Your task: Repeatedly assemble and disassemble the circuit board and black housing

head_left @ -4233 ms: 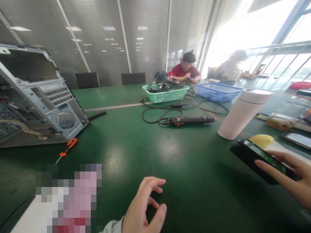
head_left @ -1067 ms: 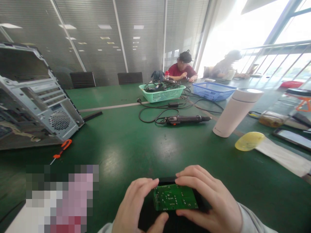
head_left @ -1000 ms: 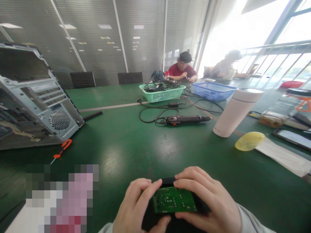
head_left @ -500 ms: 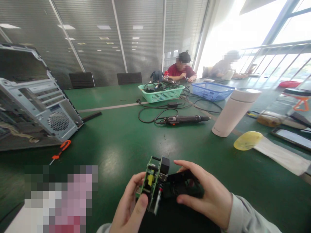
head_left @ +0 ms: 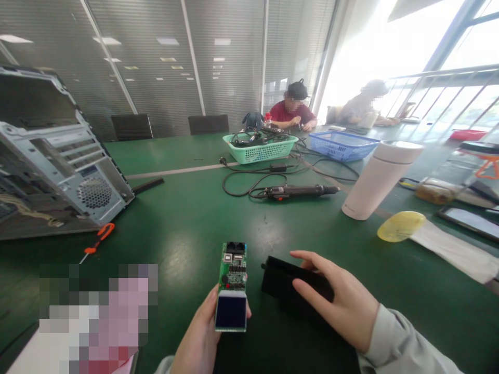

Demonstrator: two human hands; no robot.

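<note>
My left hand (head_left: 200, 330) grips a green circuit board (head_left: 234, 272) from its left side and from behind. The board stands tilted with its face toward me, showing black sockets at the top, small components in the middle and a dark screen at the bottom. To the right, apart from the board, is a black plastic casing (head_left: 278, 283). My right hand (head_left: 339, 301) holds this casing, thumb on the near side and fingers over the far side; part of the casing is hidden beneath the hand.
An electric screwdriver (head_left: 300, 191) with its cable lies ahead. Behind it stand a green basket (head_left: 261, 153) of cables and a blue basket (head_left: 343, 148). A pale tumbler (head_left: 380, 179) is at right, an opened computer case (head_left: 93, 192) at left. Two people sit across the table.
My left hand has turned the circuit board so its screen side faces me. My right hand has turned the casing over and drawn it slightly away from the board.
</note>
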